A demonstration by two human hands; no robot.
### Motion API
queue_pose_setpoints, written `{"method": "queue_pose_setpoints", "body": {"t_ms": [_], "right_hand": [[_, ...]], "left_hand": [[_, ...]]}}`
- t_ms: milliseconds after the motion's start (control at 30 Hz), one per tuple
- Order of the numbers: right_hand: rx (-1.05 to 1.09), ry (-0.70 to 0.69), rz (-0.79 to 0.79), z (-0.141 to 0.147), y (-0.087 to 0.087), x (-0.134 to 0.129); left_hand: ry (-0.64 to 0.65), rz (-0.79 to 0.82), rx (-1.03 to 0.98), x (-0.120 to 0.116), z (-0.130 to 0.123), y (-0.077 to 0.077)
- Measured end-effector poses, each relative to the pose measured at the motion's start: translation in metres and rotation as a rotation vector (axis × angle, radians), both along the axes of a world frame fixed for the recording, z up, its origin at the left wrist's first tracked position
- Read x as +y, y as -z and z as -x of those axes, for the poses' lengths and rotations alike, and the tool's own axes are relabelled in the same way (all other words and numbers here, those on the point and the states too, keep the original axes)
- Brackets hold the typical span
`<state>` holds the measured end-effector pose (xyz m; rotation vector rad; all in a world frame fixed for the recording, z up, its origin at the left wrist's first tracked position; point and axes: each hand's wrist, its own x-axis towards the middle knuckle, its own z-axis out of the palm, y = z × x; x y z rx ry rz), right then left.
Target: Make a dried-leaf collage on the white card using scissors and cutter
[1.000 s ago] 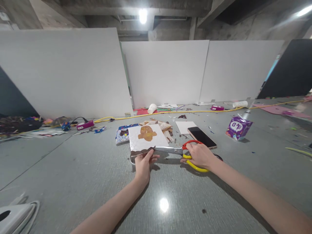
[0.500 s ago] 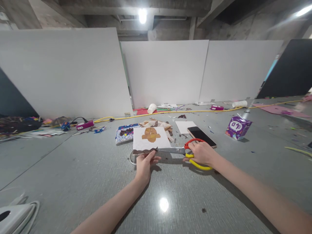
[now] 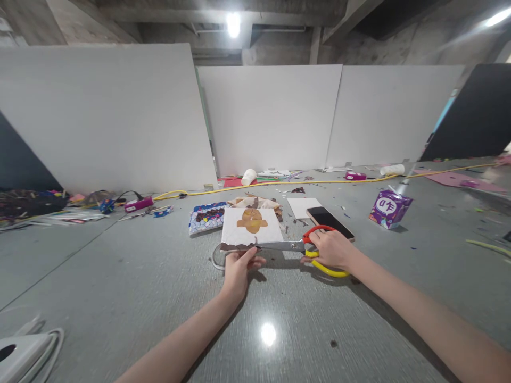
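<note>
With thumb and fingers closed, my left hand (image 3: 237,270) pinches the near edge of a white card (image 3: 231,232). Brown, leaf-like pieces (image 3: 252,223) form a shape on its face. A wavy dark-brown strip (image 3: 236,247) runs along that near edge, beside my thumb. My right hand (image 3: 333,249) grips scissors (image 3: 294,246) by their red and yellow handles. Their blades point left along the card's near edge, the tips by my left thumb. Whether the blades are on the strip or the card is too small to tell. A clear round object (image 3: 216,261) lies partly under the card.
Behind the card are a patterned blue-white box (image 3: 198,219) and brown scraps (image 3: 255,202). A phone (image 3: 331,223) lies by my right hand, near a white sheet (image 3: 302,208). A purple carton (image 3: 389,209) stands to the right. A yellow cable (image 3: 279,183) crosses behind.
The white card has shifted slightly right and its face has turned a little. The scissor blades look closer together. Both hands have moved only slightly.
</note>
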<state>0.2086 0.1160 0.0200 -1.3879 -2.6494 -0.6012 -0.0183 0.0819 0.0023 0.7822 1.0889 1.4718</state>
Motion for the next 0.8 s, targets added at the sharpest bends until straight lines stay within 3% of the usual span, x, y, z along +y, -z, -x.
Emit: {"method": "queue_pose_setpoints", "body": {"t_ms": [800], "right_hand": [[-0.059,-0.006,0.055,-0.0041,-0.0055,0.0003]], "left_hand": [[0.115,0.019,0.024,0.0004,0.0008,0.0008]]}}
